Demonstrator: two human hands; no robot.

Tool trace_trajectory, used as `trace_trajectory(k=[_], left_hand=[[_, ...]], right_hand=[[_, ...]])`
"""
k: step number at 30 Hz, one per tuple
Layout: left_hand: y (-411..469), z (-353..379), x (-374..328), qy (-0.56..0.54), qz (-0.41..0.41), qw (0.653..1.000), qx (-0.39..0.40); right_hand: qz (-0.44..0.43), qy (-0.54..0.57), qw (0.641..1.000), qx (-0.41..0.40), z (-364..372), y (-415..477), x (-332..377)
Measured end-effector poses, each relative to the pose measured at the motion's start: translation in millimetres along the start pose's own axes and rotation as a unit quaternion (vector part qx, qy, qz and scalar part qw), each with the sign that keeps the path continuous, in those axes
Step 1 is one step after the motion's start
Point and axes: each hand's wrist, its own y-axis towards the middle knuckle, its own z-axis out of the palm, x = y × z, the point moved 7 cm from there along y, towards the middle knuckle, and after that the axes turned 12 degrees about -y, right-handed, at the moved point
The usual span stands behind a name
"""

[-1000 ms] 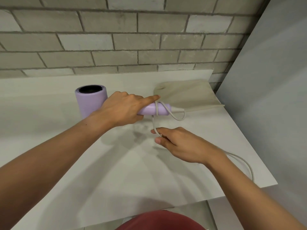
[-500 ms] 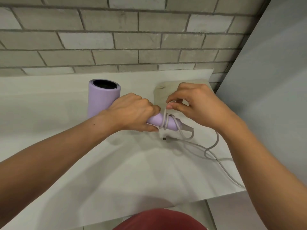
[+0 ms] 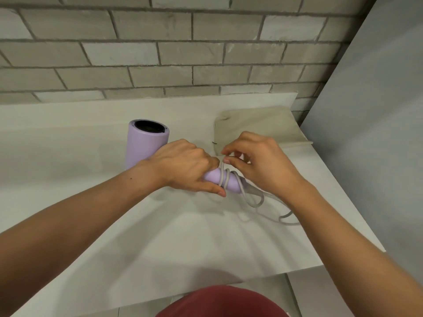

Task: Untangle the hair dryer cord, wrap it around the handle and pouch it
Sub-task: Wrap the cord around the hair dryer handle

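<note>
One beige pouch (image 3: 258, 124) lies flat behind the hair dryer (image 3: 146, 143).

Lilac hair dryer (image 3: 146, 145), grey cord (image 3: 253, 197), beige pouch (image 3: 258, 122), white table (image 3: 183, 236), grey brick wall (image 3: 160, 53).

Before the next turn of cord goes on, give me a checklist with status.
1. Left hand grips the handle: ok.
2. Right hand pinches the cord just above the handle: ok.
3. Turns on the handle sit close together near its end: ok.
4. Slack free of knots: one loop hangs off the handle's end, and the rest passes behind the right forearm: cannot tell.
5. Plug located: not in view, cannot tell.
6. Pouch open and ready: it lies flat on the counter behind the right hand, but its opening is hidden: cannot tell.
</note>
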Motion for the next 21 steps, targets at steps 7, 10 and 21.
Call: trace_trajectory(k=[7, 10, 21], left_hand=[[6.3, 1.6, 4.9, 0.007, -0.015, 1.000, 0.009], [10.5, 0.8, 6.6, -0.012, -0.041, 0.999, 0.005], [22.9, -0.2, -2.2, -0.054, -0.046, 0.997, -0.018]], right_hand=[[0.018, 0.008, 0.972, 0.236, 16.7, -32.7, -0.2], [0.025, -0.037, 0.966, 0.255, 23.8, -34.5, -0.7], [0.061, -0.096, 0.976, 0.187, 55.3, -38.7, -8.5]])
